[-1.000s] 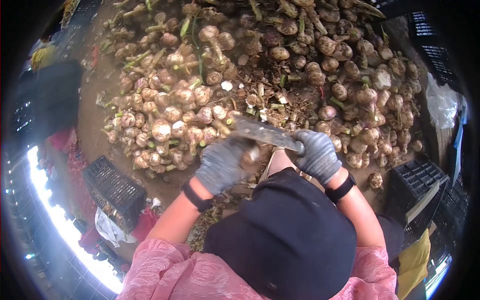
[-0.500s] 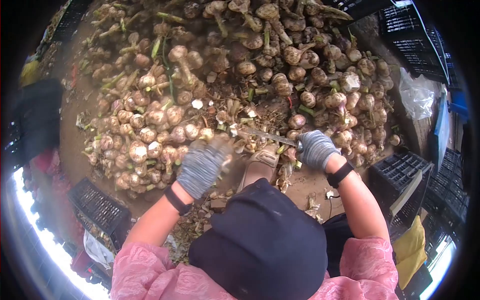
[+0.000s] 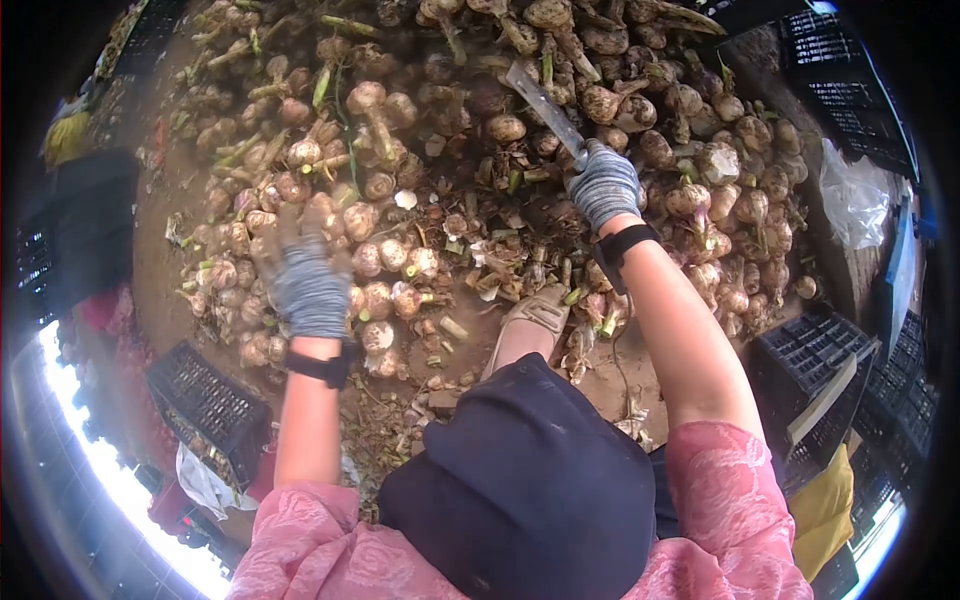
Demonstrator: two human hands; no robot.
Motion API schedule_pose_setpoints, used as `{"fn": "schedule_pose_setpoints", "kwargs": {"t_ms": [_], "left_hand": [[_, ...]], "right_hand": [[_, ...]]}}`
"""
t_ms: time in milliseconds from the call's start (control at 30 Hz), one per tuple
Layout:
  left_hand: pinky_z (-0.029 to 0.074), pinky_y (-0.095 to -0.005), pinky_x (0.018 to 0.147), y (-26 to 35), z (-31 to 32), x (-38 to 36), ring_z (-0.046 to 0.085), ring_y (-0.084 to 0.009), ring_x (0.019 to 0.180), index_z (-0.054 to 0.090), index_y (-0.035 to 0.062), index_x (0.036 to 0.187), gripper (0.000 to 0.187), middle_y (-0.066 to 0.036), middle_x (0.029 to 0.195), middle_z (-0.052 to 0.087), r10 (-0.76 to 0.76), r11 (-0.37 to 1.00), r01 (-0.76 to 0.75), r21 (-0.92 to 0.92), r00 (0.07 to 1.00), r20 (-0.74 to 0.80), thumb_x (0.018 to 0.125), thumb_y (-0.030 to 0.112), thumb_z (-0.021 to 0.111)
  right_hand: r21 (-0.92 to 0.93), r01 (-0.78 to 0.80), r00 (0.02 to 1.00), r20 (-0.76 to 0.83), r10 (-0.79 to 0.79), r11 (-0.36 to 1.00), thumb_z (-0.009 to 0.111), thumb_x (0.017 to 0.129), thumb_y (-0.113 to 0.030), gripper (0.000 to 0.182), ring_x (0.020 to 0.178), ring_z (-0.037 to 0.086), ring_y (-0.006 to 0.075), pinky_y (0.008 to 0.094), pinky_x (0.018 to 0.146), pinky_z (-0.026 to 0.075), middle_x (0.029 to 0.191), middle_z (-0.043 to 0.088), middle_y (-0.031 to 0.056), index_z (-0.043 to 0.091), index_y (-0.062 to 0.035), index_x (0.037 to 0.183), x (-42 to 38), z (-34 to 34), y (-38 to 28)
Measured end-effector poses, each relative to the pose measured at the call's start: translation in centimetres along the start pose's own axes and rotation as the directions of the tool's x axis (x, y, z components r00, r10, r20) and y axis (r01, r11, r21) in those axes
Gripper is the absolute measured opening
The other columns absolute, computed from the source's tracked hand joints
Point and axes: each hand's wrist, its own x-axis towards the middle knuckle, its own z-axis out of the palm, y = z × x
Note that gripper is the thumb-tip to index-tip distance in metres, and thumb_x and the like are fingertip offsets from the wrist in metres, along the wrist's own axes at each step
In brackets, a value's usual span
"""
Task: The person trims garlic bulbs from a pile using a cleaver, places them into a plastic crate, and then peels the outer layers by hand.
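My right hand (image 3: 605,188), in a grey striped glove, is closed around the handle of a knife (image 3: 546,112). The blade points up and to the left, over bulbs with long stems. My left hand (image 3: 308,285), gloved alike, is over the left-hand pile of garlic bulbs (image 3: 375,300). Its fingers look stretched out and apart, though motion blurs them. No bulb can be made out in that hand. Short-stemmed bulbs lie around it. To the right of the knife hand lies more garlic (image 3: 690,200), with soil on the skins.
Trimmings and cut stems (image 3: 520,245) lie between the piles, in front of a shoe (image 3: 530,322). Black crates stand at the lower left (image 3: 205,400) and right (image 3: 810,350). A clear plastic bag (image 3: 852,200) and a yellow cloth (image 3: 825,510) are at the right.
My left hand has moved left and slightly away from me, onto the left pile. My right hand has gone forward with the knife, whose blade now tilts upward.
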Motion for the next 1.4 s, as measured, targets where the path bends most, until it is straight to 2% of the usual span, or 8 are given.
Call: {"fn": "schedule_pose_setpoints", "kwargs": {"t_ms": [100,267,533,833,933,1033,1167,1400], "left_hand": [[0.024,-0.0393,0.107,5.4,2.3,-0.9,0.021,-0.0326,0.131,0.035,0.0214,0.133,0.088,-0.012,0.143,0.023,0.325,0.805,-0.266,-0.530,0.946,0.018,0.057,0.031,0.079],[0.017,-0.0531,0.105,15.3,1.3,2.4,0.005,-0.0363,0.134,0.020,0.0225,0.139,0.114,-0.017,0.146,0.000,0.361,0.885,-0.084,-0.458,0.746,0.559,0.046,0.050,0.081],[0.015,-0.0595,0.101,20.8,6.0,-1.4,0.015,-0.0352,0.132,0.041,0.0257,0.130,0.077,-0.016,0.145,0.011,0.417,0.872,-0.333,-0.359,0.890,0.186,0.064,0.061,0.062],[0.001,-0.0670,0.098,23.6,1.6,-2.8,0.012,-0.0334,0.133,0.040,0.0313,0.130,0.067,-0.010,0.144,0.020,0.334,0.841,-0.113,-0.529,0.878,0.343,0.070,0.053,0.061],[-0.001,-0.0703,0.095,22.9,4.0,-3.1,0.014,-0.0332,0.133,0.051,0.0376,0.119,0.046,-0.007,0.143,0.023,0.575,0.769,-0.458,-0.447,0.800,0.169,0.074,0.032,0.060],[-0.003,-0.0705,0.095,21.6,2.0,-2.9,0.014,-0.0316,0.133,0.051,0.0366,0.119,0.046,-0.007,0.145,0.020,0.629,0.726,-0.443,-0.527,0.738,0.246,0.074,0.038,0.058],[-0.001,-0.0713,0.095,22.2,1.5,-3.1,0.013,-0.0315,0.134,0.049,0.0354,0.122,0.053,-0.009,0.145,0.020,0.651,0.715,-0.476,-0.512,0.721,0.239,0.072,0.051,0.058],[0.019,-0.0578,0.098,17.9,7.4,-7.4,0.028,-0.0294,0.128,0.053,0.0204,0.115,0.038,-0.008,0.137,0.034,0.636,0.701,-0.575,-0.423,0.771,0.006,0.078,0.025,0.050]], "right_hand": [[0.037,-0.014,1.000,-0.016,0.014,0.999,0.062,0.068,-0.020,0.037,0.084,0.060,0.0334,0.0388,0.075,0.048,0.088,0.062,0.0181,0.057,-0.0062,0.101,0.0,0.0,1.1],[0.225,0.001,0.992,-0.123,0.027,0.974,0.063,0.067,-0.026,0.040,0.079,0.060,0.0334,0.0388,0.073,0.048,0.081,0.062,0.0193,0.058,-0.0034,0.100,-3.3,-0.3,3.7],[0.333,-0.003,0.996,-0.082,0.032,0.943,0.069,0.065,-0.019,0.041,0.073,0.059,0.0295,0.0351,0.069,0.048,0.077,0.061,0.0150,0.057,-0.0020,0.100,-8.9,-2.5,6.4],[0.376,-0.012,0.962,-0.249,0.114,0.926,0.068,0.070,-0.005,0.039,0.078,0.058,0.0098,0.0237,0.073,0.047,0.089,0.064,0.0062,0.057,-0.0022,0.107,-23.4,-14.7,10.9],[0.440,0.023,0.915,-0.370,0.157,0.898,0.065,0.076,-0.005,0.036,0.080,0.058,0.0108,0.0242,0.073,0.047,0.092,0.063,0.0051,0.056,0.0004,0.110,-26.7,-16.6,12.9],[0.639,0.020,0.854,-0.411,0.319,0.769,0.067,0.075,-0.007,0.037,0.077,0.057,0.0100,0.0226,0.069,0.046,0.094,0.062,0.0065,0.056,0.0020,0.109,-28.7,-17.0,14.3],[0.783,-0.042,0.776,-0.366,0.514,0.620,0.068,0.074,-0.008,0.037,0.071,0.054,0.0078,0.0202,0.061,0.045,0.095,0.061,0.0065,0.058,0.0010,0.108,-29.6,-15.2,18.6],[0.741,0.005,0.784,-0.420,0.457,0.672,0.069,0.073,-0.010,0.030,0.062,0.052,0.0080,0.0212,0.055,0.044,0.082,0.058,0.0000,0.062,0.0004,0.100,-29.6,-14.3,20.9]]}}
